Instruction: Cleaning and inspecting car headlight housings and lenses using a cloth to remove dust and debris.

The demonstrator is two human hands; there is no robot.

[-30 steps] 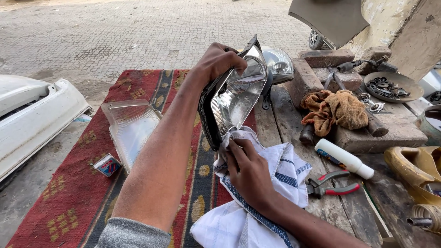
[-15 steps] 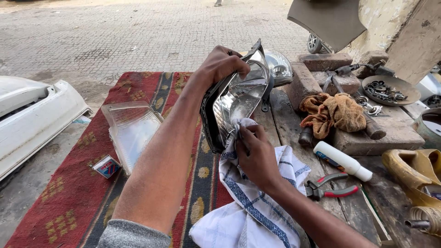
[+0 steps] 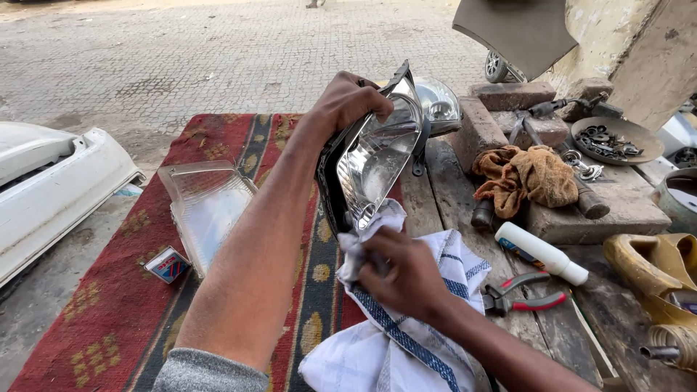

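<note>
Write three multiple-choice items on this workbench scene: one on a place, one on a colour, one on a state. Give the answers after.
1. Where do the pliers lie?
A. on the red rug
B. on the wooden bench, beside the white tube
C. in the metal dish

2. What colour is the cloth under the right hand?
A. white with blue stripes
B. plain orange
C. black

3. How is the headlight housing held?
A. lying flat on the rug
B. hanging from a hook
C. gripped at its top by the left hand, tilted up

Answers: 1 B, the red-handled pliers rest on the planks just below the tube. 2 A, blue lines cross the white fabric. 3 C, the left fingers wrap its upper edge while the right hand presses cloth to its lower end.
</note>
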